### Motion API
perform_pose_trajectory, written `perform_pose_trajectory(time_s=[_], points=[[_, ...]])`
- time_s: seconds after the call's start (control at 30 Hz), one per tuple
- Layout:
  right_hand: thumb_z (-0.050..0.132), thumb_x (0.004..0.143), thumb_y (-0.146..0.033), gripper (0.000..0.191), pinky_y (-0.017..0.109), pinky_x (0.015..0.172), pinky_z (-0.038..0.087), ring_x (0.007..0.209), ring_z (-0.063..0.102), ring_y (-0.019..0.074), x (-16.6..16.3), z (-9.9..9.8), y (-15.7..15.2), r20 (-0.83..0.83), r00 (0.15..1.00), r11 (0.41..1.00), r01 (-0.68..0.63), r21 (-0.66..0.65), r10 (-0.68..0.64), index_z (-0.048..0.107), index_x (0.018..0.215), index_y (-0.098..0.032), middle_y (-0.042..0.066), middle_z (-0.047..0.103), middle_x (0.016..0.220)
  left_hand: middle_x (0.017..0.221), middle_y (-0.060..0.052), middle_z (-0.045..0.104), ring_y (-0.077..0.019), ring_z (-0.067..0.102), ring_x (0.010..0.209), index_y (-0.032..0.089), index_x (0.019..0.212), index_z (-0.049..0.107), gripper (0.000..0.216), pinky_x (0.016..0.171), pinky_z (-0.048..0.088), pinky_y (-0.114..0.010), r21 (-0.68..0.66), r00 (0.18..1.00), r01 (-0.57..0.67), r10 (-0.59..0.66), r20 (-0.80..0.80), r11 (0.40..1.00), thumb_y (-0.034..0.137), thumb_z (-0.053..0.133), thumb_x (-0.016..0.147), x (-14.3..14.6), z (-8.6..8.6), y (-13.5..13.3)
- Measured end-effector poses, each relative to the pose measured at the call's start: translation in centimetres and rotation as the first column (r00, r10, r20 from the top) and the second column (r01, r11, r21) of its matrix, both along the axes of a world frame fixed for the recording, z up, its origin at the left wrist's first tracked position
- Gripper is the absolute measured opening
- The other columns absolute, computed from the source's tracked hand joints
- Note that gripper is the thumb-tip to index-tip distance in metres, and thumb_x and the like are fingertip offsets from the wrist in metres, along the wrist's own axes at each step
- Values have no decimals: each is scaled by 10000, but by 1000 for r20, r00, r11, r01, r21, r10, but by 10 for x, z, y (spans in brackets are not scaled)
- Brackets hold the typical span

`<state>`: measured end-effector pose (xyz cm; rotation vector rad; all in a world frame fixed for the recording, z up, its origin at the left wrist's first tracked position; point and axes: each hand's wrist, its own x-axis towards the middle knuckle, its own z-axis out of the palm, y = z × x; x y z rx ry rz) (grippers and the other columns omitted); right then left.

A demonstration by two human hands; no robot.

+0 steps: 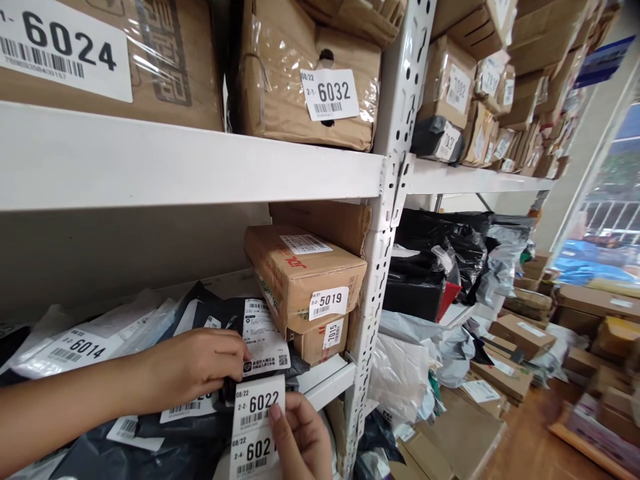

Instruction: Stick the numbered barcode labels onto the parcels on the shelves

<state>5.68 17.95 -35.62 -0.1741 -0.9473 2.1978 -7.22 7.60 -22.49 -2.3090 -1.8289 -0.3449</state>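
Observation:
My left hand (193, 363) reaches in from the left onto the lower shelf, fingers curled and pressed on a black plastic parcel (225, 320) with a white shipping label. My right hand (300, 440) rises from the bottom edge, its thumb pinching a strip of white number stickers (257, 423); the top one reads 6022. The strip sits right below the black parcel. Beside it, a cardboard box marked 5019 (305, 273) rests on a smaller box marked 7015 (323, 340).
White metal shelving (200, 167) carries taped cardboard boxes labelled 6024 (65, 47) and 6032 (310, 73) above. A bag marked 6014 (75, 343) lies at left. More boxes and black and grey bags crowd the right-hand bay (450, 267) and the wooden floor (525, 440).

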Motion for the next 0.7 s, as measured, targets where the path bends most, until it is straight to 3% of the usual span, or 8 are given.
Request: perform_pose_trajectory(time_s=[0.13, 0.27, 0.5, 0.7], points=[[794, 590, -544, 428, 274, 501, 490, 471, 592, 163, 7, 13, 7, 57, 996, 997, -73, 14, 72, 679, 736, -158, 46, 680, 553, 1057, -10, 638, -168, 602, 968, 244, 983, 630, 291, 885, 449, -231, -130, 957, -143, 171, 233, 981, 105, 562, 736, 12, 11, -4], [778, 629, -530, 415, 266, 534, 493, 497, 597, 153, 6, 13, 11, 49, 993, 993, -110, 46, 108, 694, 776, -151, 50, 691, 584, 1019, -21, 659, -166, 606, 953, 235, 982, 661, 236, 860, 450, -243, -118, 894, -269, 293, 339, 956, 298, 450, 897, 18, 16, 2], [743, 660, -553, 431, 254, 540, 469, 514, 583, 141, -2, 6, 11, 41, 997, 990, -77, 120, 73, 698, 804, -150, 45, 681, 597, 909, -6, 668, -169, 609, 874, 230, 852, 694, 240, 814, 441, -250, -101, 851, -346, 358, 384, 933, 437, 572, 846, 18, 15, 10], [794, 617, -507, 422, 280, 673, 487, 676, 631, 170, 2, 28, 22, 3, 1000, 999, -31, 40, 31, 673, 843, -173, 34, 702, 701, 791, -5, 639, -175, 570, 812, 194, 755, 640, 391, 769, 399, -256, -150, 840, -361, 391, 377, 921, 465, 404, 909, 30, 22, 19]])
